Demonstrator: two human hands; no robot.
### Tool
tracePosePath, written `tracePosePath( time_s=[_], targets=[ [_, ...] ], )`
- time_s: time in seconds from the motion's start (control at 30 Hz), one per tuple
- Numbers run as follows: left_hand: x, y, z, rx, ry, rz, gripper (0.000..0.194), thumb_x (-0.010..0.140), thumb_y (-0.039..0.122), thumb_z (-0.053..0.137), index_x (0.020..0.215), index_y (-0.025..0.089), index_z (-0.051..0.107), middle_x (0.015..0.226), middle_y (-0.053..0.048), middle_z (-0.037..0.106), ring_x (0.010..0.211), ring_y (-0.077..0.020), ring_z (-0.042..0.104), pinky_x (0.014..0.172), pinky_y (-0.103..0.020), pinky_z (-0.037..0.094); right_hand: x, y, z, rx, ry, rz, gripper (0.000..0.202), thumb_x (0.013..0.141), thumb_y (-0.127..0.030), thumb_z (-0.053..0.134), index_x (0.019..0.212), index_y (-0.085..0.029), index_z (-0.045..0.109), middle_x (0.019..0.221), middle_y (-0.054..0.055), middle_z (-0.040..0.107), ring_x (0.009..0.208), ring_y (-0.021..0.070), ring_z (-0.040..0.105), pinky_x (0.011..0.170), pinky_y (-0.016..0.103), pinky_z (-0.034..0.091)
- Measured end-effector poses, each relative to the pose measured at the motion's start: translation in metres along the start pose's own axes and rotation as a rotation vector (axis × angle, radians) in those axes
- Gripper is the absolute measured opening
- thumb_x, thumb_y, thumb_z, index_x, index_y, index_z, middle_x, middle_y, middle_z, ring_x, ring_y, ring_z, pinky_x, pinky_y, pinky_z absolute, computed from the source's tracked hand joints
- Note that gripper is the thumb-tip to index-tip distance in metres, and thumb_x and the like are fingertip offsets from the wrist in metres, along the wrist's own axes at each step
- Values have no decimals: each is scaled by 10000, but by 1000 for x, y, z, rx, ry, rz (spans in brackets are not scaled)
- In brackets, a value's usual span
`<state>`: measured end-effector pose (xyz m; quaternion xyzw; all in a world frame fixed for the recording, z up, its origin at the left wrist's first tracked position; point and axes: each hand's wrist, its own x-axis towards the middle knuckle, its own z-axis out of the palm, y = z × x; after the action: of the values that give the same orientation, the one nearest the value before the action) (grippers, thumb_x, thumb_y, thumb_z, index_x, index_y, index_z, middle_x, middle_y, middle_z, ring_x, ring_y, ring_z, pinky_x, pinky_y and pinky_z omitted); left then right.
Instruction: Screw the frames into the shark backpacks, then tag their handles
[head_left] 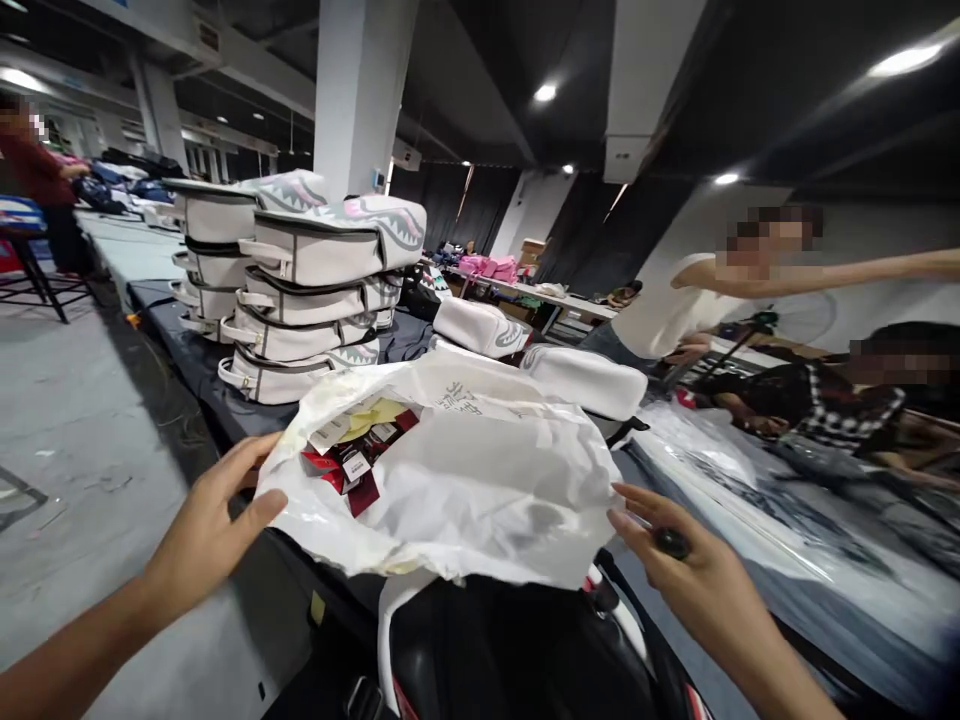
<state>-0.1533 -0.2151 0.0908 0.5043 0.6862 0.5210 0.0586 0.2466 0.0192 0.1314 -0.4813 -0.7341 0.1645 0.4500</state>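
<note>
A white plastic bag (495, 480) lies open-mouthed in front of me, with red, black and pale yellow tags (360, 455) inside at its left. My left hand (217, 520) grips the bag's left edge between thumb and fingers. At the right edge, my right hand (675, 550) pinches the plastic with its fingertips, and a small black round object (671, 543) shows against its fingers. Below the bag is a black backpack (502, 650) with white trim.
Stacks of white shark-mouth backpacks (311, 250) stand at the back left of the dark-covered table. Two more white bags (585, 380) lie behind the plastic bag. Clear plastic wrap (720, 470) covers the right side, near two people. Another person stands far left.
</note>
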Motion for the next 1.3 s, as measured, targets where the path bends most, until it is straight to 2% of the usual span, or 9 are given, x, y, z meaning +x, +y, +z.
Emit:
tracePosePath(
  time_s=[0.17,0.3,0.47,0.57,0.77,0.87,1.0,1.13,1.3],
  targets=[
    [-54,-4,58,352,430,670,728,780,615,638,1459,462,426,1508,8,485,1456,-341,338,1190,-569,348,-1,0,13,39,-61,122,443,719,-553,709,1030,-242,758,718,34,680,406,120,499,367,270,444],
    [-24,-1,121,305,99,1256,372,805,484,643,1168,419,694,1401,119,601,1279,-160,538,1056,-229,474,-7,-35,18,159,-44,90,552,769,-623,673,1163,-237,705,865,42,699,501,133,599,489,289,522],
    [104,-43,139,320,-53,755,565,941,484,453,1394,157,534,1559,-187,393,1446,-474,292,1109,-750,201,-47,-52,-21,67,19,-60,697,850,-770,468,1278,-241,621,967,76,735,775,218,696,678,340,563],
    [149,-72,145,295,-113,355,779,748,787,483,1310,259,602,1454,-66,547,1477,-497,177,1123,-770,58,-90,-30,-45,-34,13,113,685,886,-760,399,1176,-209,683,537,0,615,452,151,547,503,292,485],
    [77,-10,178,484,-181,482,470,859,572,507,1177,279,691,1081,-86,715,1331,-429,460,1063,-633,305,-155,41,-14,-9,173,175,385,905,-391,647,1264,-253,633,1050,54,764,915,206,732,882,366,575],
    [56,18,203,518,-257,605,528,884,517,568,1325,229,605,1323,-157,620,1331,-469,449,1035,-687,346,-162,71,21,-39,139,27,391,928,-291,635,1315,-256,597,1230,86,709,1117,228,684,982,394,543],
    [90,-36,216,496,-214,444,761,850,661,570,1502,314,388,1682,-62,81,1447,-608,-22,992,-895,73,-166,89,46,-112,158,-133,472,932,-230,629,1391,-276,528,1227,100,696,1150,248,655,982,426,533],
    [137,-95,214,669,-454,107,774,794,812,463,1180,185,703,1500,-138,486,1347,-624,313,910,-835,285,-179,90,47,-131,212,-240,559,909,-177,633,1432,-291,474,1100,90,702,1010,245,679,886,436,556],
    [132,-10,216,901,-725,204,622,862,642,489,794,86,761,836,-192,743,879,-427,699,715,-543,521,-189,97,49,-106,210,-344,667,879,-73,613,1481,-280,411,1231,139,658,1152,270,641,955,503,547]
  ],
)
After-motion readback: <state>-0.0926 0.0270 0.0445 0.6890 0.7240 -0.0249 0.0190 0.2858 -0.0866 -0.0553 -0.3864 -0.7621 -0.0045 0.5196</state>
